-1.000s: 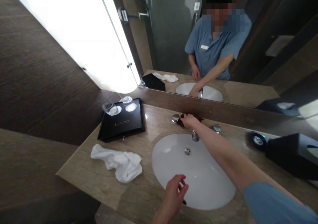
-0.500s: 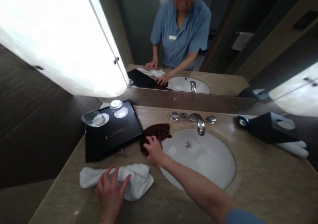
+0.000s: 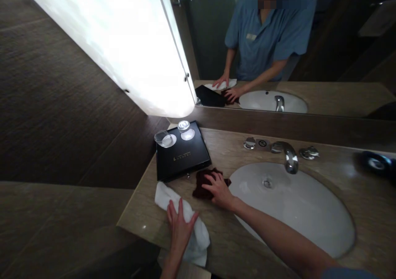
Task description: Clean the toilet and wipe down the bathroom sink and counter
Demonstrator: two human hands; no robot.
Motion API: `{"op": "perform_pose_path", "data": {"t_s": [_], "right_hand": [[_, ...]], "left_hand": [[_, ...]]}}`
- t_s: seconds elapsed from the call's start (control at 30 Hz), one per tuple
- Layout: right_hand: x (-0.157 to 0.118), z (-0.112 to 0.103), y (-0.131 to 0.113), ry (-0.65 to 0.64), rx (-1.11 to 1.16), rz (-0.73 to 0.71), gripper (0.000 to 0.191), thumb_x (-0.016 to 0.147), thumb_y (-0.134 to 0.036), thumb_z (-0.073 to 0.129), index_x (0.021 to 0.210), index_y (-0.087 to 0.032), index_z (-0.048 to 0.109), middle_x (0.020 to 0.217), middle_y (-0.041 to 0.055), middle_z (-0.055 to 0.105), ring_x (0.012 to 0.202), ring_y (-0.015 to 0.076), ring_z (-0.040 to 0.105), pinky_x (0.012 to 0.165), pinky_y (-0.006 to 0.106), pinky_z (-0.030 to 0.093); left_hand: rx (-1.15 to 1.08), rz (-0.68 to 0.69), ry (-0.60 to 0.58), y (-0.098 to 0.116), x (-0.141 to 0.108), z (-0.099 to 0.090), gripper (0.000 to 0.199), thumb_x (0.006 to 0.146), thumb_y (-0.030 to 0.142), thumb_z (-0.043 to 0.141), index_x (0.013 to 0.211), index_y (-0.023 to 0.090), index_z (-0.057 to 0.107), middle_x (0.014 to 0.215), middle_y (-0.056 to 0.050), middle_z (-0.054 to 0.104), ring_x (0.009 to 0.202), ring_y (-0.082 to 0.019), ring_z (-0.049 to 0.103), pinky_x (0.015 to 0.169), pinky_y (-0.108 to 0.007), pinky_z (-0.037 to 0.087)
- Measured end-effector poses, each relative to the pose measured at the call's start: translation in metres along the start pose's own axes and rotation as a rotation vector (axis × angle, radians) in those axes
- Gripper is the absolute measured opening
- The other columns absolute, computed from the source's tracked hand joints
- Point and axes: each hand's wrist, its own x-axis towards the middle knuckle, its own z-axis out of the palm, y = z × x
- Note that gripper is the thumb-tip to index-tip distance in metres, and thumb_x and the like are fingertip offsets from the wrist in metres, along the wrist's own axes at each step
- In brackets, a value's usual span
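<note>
Across the white towel point(image 3: 198, 231) lies my left hand point(image 3: 181, 225), thumb and fingers closing over it from both sides. The towel slants across the front left of the counter, its lower end at the front edge. My right hand point(image 3: 220, 190) presses a dark red cloth point(image 3: 202, 186) onto the counter between a black tray-like box point(image 3: 182, 167) and the sink point(image 3: 297, 205). Its fingers are spread over the cloth, and the palm side is hidden. Both hands also show in the mirror.
Two clear glasses, one upright glass point(image 3: 183, 126) and one tilted glass point(image 3: 162, 138), stand by white round coasters on the box. The chrome faucet point(image 3: 289, 157) arches over the sink. A bright lamp panel point(image 3: 133, 44) hangs beside the mirror point(image 3: 213, 36). A dark round object point(image 3: 375, 163) sits far right.
The view has shifted left. My left hand has come down onto the towel, which has turned to a slant. My right hand has drawn the dark red cloth nearer, bunching it.
</note>
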Motion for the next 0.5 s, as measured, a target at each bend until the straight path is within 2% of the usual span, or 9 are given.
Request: {"op": "perform_pose_path", "data": {"t_s": [0.07, 0.13, 0.2, 0.23, 0.3, 0.37, 0.43, 0.5], "right_hand": [[-0.004, 0.0, 0.017, 0.074, 0.03, 0.042, 0.058, 0.069, -0.008, 0.071, 0.123, -0.029, 0.073, 0.148, 0.0079, 0.054, 0.133, 0.0336, 0.046, 0.114, 0.053, 0.041], [-0.002, -0.012, 0.035, 0.27, 0.031, 0.219, 0.048, 0.077, -0.009, 0.067, 0.121, -0.026, 0.073, 0.143, 0.0103, 0.055, 0.125, 0.0299, 0.05, 0.108, 0.046, 0.047], [0.008, -0.031, 0.05, 0.433, -0.079, 0.43, 0.049, 0.085, -0.016, 0.064, 0.133, -0.025, 0.067, 0.152, 0.0144, 0.047, 0.129, 0.0343, 0.047, 0.108, 0.052, 0.047], [0.015, -0.039, 0.053, 0.455, -0.162, 0.505, 0.052, 0.088, -0.021, 0.064, 0.139, -0.026, 0.063, 0.156, 0.016, 0.042, 0.131, 0.0378, 0.045, 0.107, 0.058, 0.047], [0.024, -0.046, 0.05, 0.39, -0.293, 0.572, 0.056, 0.088, -0.026, 0.067, 0.144, -0.027, 0.059, 0.156, 0.0186, 0.04, 0.129, 0.041, 0.044, 0.102, 0.062, 0.048], [0.023, -0.038, 0.032, 0.28, -0.318, 0.542, 0.056, 0.084, -0.02, 0.069, 0.139, -0.026, 0.062, 0.151, 0.0195, 0.045, 0.124, 0.0378, 0.047, 0.098, 0.055, 0.051], [0.008, -0.019, 0.003, 0.164, -0.265, 0.426, 0.058, 0.08, -0.013, 0.069, 0.135, -0.027, 0.064, 0.149, 0.0173, 0.047, 0.124, 0.0348, 0.048, 0.098, 0.049, 0.053], [-0.017, 0.003, -0.029, 0.037, -0.195, 0.249, 0.058, 0.078, -0.013, 0.072, 0.134, -0.028, 0.064, 0.152, 0.015, 0.046, 0.127, 0.0358, 0.048, 0.1, 0.051, 0.052]], "left_hand": [[-0.015, -0.028, -0.047, -0.002, -0.006, 0.003, 0.084, 0.082, 0.053, 0.07, 0.148, 0.006, 0.052, 0.165, -0.031, 0.026, 0.155, -0.051, 0.023, 0.123, -0.063, 0.032], [-0.023, -0.033, -0.061, -0.005, -0.012, 0.005, 0.085, 0.081, 0.05, 0.072, 0.15, 0.006, 0.05, 0.166, -0.031, 0.025, 0.156, -0.05, 0.022, 0.123, -0.063, 0.032], [-0.03, -0.019, -0.047, -0.005, -0.017, 0.007, 0.081, 0.083, 0.047, 0.07, 0.149, 0.005, 0.051, 0.165, -0.032, 0.028, 0.157, -0.049, 0.023, 0.123, -0.064, 0.033], [-0.033, -0.007, -0.038, -0.004, -0.018, 0.007, 0.078, 0.084, 0.046, 0.068, 0.148, 0.004, 0.052, 0.164, -0.032, 0.03, 0.157, -0.048, 0.024, 0.123, -0.063, 0.033], [-0.035, 0.021, -0.025, -0.001, -0.018, 0.007, 0.071, 0.088, 0.043, 0.064, 0.146, 0.003, 0.054, 0.162, -0.032, 0.034, 0.156, -0.047, 0.028, 0.123, -0.062, 0.034], [-0.024, 0.054, -0.007, 0.002, -0.014, 0.004, 0.065, 0.09, 0.042, 0.061, 0.141, 0.002, 0.058, 0.159, -0.032, 0.04, 0.152, -0.047, 0.034, 0.122, -0.062, 0.036], [-0.016, 0.089, 0.005, 0.002, -0.008, -0.002, 0.058, 0.091, 0.041, 0.057, 0.136, 0.004, 0.063, 0.153, -0.029, 0.048, 0.145, -0.045, 0.044, 0.119, -0.061, 0.04], [-0.029, 0.106, -0.014, 0.0, -0.001, -0.012, 0.052, 0.093, 0.04, 0.05, 0.13, 0.008, 0.068, 0.144, -0.024, 0.057, 0.135, -0.041, 0.052, 0.116, -0.058, 0.045]]}}
